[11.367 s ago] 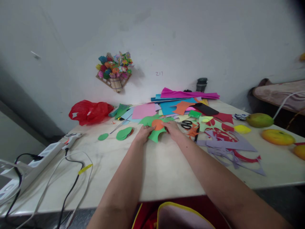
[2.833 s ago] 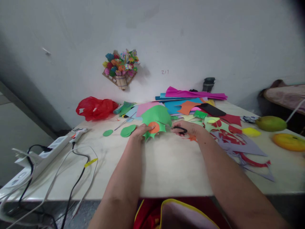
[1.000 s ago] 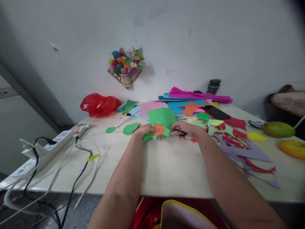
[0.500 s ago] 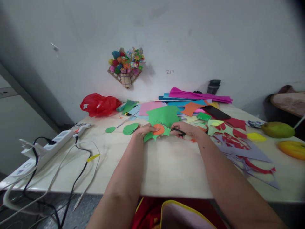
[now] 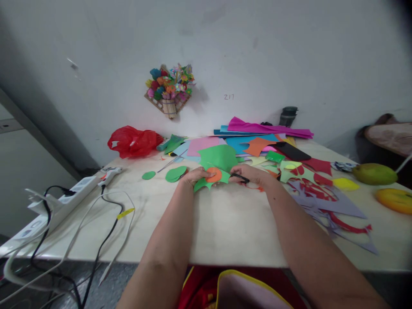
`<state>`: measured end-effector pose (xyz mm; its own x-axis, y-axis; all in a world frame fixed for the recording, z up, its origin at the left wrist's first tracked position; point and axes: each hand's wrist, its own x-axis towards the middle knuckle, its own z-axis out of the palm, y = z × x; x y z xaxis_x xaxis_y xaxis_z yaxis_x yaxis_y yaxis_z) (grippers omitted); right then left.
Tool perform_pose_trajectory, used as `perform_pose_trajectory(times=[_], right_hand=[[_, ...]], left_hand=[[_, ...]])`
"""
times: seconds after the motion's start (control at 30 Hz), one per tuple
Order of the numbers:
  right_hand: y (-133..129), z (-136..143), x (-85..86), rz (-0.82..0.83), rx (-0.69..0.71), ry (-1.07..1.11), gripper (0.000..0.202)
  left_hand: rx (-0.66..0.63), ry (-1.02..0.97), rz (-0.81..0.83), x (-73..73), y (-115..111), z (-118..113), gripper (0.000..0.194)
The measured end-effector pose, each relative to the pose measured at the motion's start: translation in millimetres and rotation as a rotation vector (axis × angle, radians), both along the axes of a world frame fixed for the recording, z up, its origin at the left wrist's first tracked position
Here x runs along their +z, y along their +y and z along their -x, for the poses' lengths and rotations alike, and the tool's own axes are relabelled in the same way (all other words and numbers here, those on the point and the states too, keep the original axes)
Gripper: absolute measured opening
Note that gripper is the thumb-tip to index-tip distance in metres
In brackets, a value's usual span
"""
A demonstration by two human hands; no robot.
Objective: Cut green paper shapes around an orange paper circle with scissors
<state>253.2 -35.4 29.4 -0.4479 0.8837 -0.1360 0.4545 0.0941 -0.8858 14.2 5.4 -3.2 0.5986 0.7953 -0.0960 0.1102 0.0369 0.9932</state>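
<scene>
My left hand [image 5: 195,175] pinches a green sheet [image 5: 222,156] together with an orange disc [image 5: 214,174] lying against its face. The sheet looks like craft foam or paper, and its lower edge has scalloped cut-outs. In my right hand [image 5: 246,172] is a pair of scissors [image 5: 240,177] with black handles, closed in by my fingers. Their blades lie along the green sheet just above the orange disc. To the left of my left hand, several green discs [image 5: 175,174] lie overlapped on the table, with a single green disc [image 5: 148,175] beside them.
Coloured sheets [image 5: 204,146] and a black phone [image 5: 292,151] lie at the back. Purple and red scraps [image 5: 325,199] spread on the right near two mangoes [image 5: 375,174]. A white power strip [image 5: 58,206] with cables and a red plastic bag [image 5: 135,141] are on the left.
The upper right part of the green sheet has shifted slightly and narrowed beside the scissors. Both hands stay in nearly the same place, keeping their holds.
</scene>
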Motion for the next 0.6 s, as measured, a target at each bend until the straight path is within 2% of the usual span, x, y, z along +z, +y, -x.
perform_pose_trajectory(times=[0.23, 0.4, 0.6], right_hand=[[-0.6, 0.4, -1.0, -0.026, -0.031, -0.014, 0.022], [1.5, -0.4, -3.4, -0.037, -0.039, -0.018, 0.024], [4.8, -1.1, -4.3, -0.029, -0.039, -0.017, 0.019]], left_hand=[[0.057, 0.034, -0.02, 0.2, 1.8, -0.1, 0.04], [-0.006, -0.028, -0.003, 3.3, -2.7, -1.4, 0.041], [0.012, -0.028, 0.001, 5.1, -5.1, -1.7, 0.036]])
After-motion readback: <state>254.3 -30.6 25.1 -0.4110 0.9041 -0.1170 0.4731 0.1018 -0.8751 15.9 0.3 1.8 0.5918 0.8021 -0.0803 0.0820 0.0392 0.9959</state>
